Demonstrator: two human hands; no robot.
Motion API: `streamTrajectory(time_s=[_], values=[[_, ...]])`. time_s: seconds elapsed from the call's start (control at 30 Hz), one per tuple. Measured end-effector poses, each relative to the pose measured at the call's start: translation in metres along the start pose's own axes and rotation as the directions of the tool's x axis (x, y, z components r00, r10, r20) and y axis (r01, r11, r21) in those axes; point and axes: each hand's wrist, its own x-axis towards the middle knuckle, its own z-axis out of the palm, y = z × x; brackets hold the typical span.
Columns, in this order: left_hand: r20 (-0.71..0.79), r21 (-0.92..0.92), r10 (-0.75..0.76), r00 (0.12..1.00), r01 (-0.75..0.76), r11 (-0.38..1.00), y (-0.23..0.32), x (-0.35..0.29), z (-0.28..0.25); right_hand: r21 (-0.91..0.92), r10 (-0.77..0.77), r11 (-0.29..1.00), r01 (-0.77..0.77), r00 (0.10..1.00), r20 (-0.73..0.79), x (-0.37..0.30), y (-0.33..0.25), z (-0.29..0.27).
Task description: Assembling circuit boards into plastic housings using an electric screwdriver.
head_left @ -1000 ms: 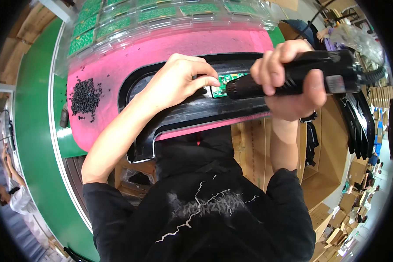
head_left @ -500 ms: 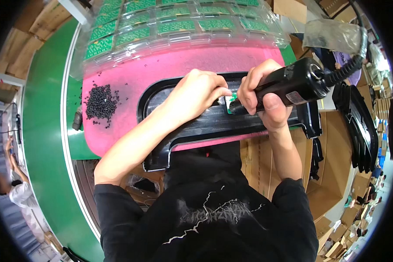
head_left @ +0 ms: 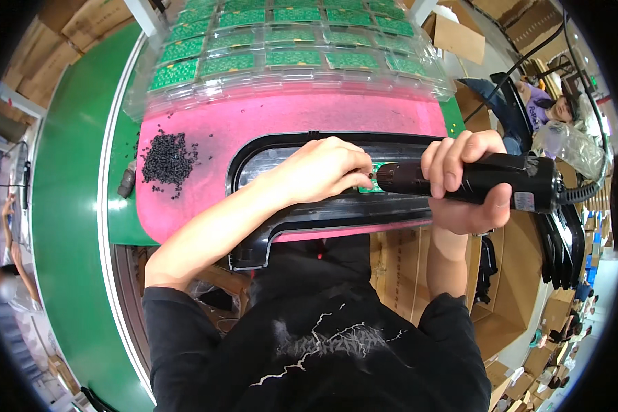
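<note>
Green circuit board lies inside a long black housing, its visible part a small patch between the left fingertips and the narrow end of a black corded driver. How far it runs beneath the driver is hidden, so its long axis cannot be told. From the left hand the board lies just to the right, at the fingertips; from the right hand it lies to the left, with the front part of the driver between, so the left hand is nearer. Left grip: thumb and fingers bunched close at the board's left side; whether they pinch some small piece or touch the board cannot be made out. Right grip: fingers and thumb wrapped around the driver's body, which runs nearly crosswise in view, narrow end toward the board, cord leaving at the right. Whether that end touches the board is unclear. The housing also stretches left to right, over a pink mat. A loose pile of small black pieces sits on the mat's left; at its far side, clear trays hold rows of similar boards. Green tabletop shows beside the mat.
</note>
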Motion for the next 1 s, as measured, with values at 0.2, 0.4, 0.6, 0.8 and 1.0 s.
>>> streamTrajectory(time_s=[0.2, 0.4, 0.6, 0.8, 1.0], values=[[-0.064, -0.102, 0.047, 0.997, -0.053, 0.993, 0.007, 0.002, -0.006, 0.107, -0.084, 0.991, 0.086, 0.996, -0.019, 0.000, -0.003, -0.005], [-0.072, -0.212, 0.046, 0.996, -0.060, 0.975, 0.012, 0.006, -0.003, 0.108, -0.100, 0.989, 0.100, 0.995, -0.007, 0.001, -0.016, -0.009], [-0.139, -0.141, 0.087, 0.986, -0.107, 0.984, 0.013, 0.005, 0.001, 0.191, -0.090, 0.977, 0.091, 0.996, -0.014, -0.002, -0.018, -0.016], [-0.104, -0.225, -0.134, 0.986, 0.107, 0.969, 0.023, 0.008, 0.004, 0.125, -0.077, 0.989, 0.079, 0.997, -0.018, -0.005, -0.022, -0.023], [0.024, 0.287, -0.209, 0.978, 0.194, 0.938, 0.011, 0.002, 0.009, -0.161, 0.033, 0.986, -0.045, 0.997, -0.074, -0.001, -0.016, -0.056]])
